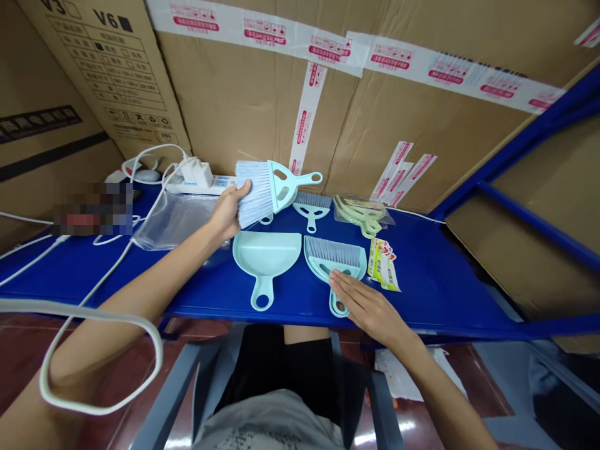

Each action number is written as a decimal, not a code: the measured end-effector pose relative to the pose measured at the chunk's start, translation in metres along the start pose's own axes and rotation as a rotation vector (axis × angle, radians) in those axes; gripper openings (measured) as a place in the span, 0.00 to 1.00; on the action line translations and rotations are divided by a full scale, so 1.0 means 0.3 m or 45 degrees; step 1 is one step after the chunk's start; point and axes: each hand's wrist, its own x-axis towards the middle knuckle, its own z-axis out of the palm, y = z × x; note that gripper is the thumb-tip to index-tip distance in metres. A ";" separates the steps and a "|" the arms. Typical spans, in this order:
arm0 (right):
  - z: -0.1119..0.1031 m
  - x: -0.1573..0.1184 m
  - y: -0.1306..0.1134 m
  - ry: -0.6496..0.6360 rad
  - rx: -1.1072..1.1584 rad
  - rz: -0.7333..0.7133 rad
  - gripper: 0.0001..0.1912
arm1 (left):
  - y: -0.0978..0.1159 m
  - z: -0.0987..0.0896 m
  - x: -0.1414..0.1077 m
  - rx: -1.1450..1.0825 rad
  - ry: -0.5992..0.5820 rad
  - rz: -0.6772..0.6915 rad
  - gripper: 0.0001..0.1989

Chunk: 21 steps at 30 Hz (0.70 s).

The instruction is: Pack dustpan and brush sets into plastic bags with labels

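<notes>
My left hand is closed on a light-green hand brush, thumb over its pale bristles, fingers hidden behind. The brush is raised above the blue table, handle pointing right. Below it a light-green dustpan lies with its handle towards me. To its right, another hand brush with grey bristles rests in a second dustpan. My right hand lies over that brush's handle end, fingers stretched out and touching it; the thumb is hidden. Farther back lies a third brush with grey bristles.
Green pieces in a clear bag and yellow-white packets lie on the right. Clear plastic bags, a power strip and white cables are on the left. Cardboard stands behind; a blue metal frame borders the right side.
</notes>
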 end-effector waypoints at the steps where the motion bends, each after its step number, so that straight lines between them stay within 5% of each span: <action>1: 0.002 0.004 0.007 0.002 -0.008 -0.005 0.42 | -0.001 0.001 -0.001 0.000 -0.003 -0.005 0.12; 12: 0.041 0.033 0.051 0.067 -0.040 -0.020 0.42 | 0.001 0.010 -0.013 -0.010 -0.035 -0.042 0.16; 18: -0.099 0.034 0.057 -0.230 0.255 0.129 0.47 | 0.000 0.011 -0.013 -0.026 -0.051 -0.056 0.16; 21: -0.174 0.056 0.072 -0.215 0.505 0.326 0.54 | -0.001 0.014 -0.016 -0.027 -0.078 -0.073 0.16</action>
